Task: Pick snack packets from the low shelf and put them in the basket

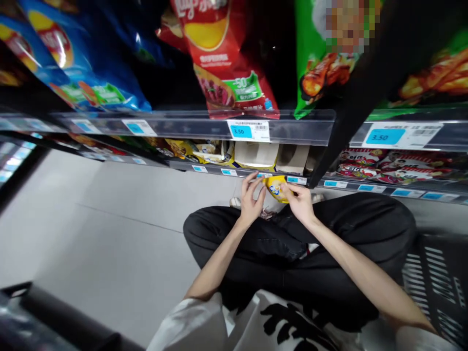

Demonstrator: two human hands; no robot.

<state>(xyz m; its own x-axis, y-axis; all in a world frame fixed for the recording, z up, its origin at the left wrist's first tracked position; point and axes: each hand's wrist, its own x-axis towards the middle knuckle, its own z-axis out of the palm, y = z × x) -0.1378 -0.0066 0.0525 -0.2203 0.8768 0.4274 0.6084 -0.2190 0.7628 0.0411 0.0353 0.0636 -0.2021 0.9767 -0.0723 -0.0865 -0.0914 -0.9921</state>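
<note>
A small yellow snack packet (276, 188) with a blue and white logo is pinched in my right hand (300, 200), just in front of the bottom shelf. Its right edge lies between the thumb and fingers. My left hand (252, 197) is beside the packet's left end, thumb and fingers apart and curved; the fingertips come close to the packet, and whether they touch it I cannot make out. Behind both hands is the bottom shelf, with a pale open carton (256, 153) and yellow packets (208, 150) to its left.
Above, an upper shelf edge (197, 127) carries price tags, with a red chip bag (234, 63), blue chip bags (73, 58) and a green bag (325, 58). Red and white packets (383, 165) fill the lower right shelf. A black basket (435, 282) stands at right, by my crossed legs.
</note>
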